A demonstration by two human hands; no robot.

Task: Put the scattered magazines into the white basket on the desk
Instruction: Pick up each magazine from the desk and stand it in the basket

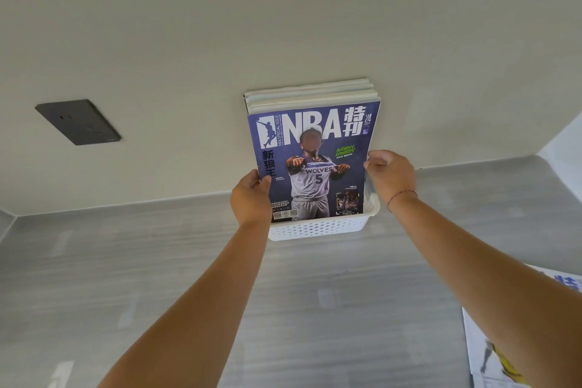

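A white perforated basket (318,228) stands on the grey desk against the wall. Several magazines (311,94) stand upright in it, leaning on the wall. The front one is a blue NBA magazine (315,164) with a basketball player on its cover, its bottom edge inside the basket. My left hand (250,198) grips the NBA magazine's lower left edge, thumb on the cover. My right hand (390,173) pinches its right edge at mid height. Another magazine (491,353) lies flat at the desk's right edge, partly hidden under my right forearm.
The grey wood-grain desk (157,277) runs along a pale wall (283,25). A dark socket plate (78,122) is set in the wall to the left of the basket. The wall turns a corner at the right.
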